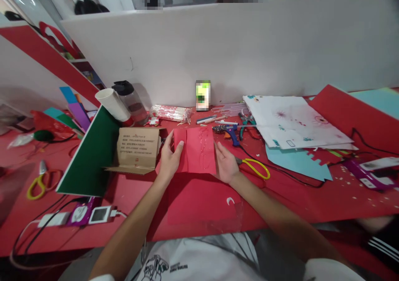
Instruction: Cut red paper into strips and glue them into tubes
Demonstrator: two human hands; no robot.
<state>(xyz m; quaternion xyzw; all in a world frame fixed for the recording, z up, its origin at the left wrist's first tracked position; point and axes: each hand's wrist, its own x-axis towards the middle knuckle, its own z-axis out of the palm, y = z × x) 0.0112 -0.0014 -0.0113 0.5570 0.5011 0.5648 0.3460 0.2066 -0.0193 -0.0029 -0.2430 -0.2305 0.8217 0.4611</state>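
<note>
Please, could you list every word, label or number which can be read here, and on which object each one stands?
No text reads with certainty.
Cardboard box: several lines of Chinese characters and digits, too blurred to quote.
White shirt: small lettering, too blurred.
Purple power strip at left: white label, marks too small to read.
Phone: screen pixelated, nothing legible.
Red card in the left hand: no lettering visible.

The left fingers (178, 149) are holding a card (201, 150), the right fingers (222, 150) are resting at its right edge, and a box (137, 150) is standing open on the bench (124, 189).
</note>
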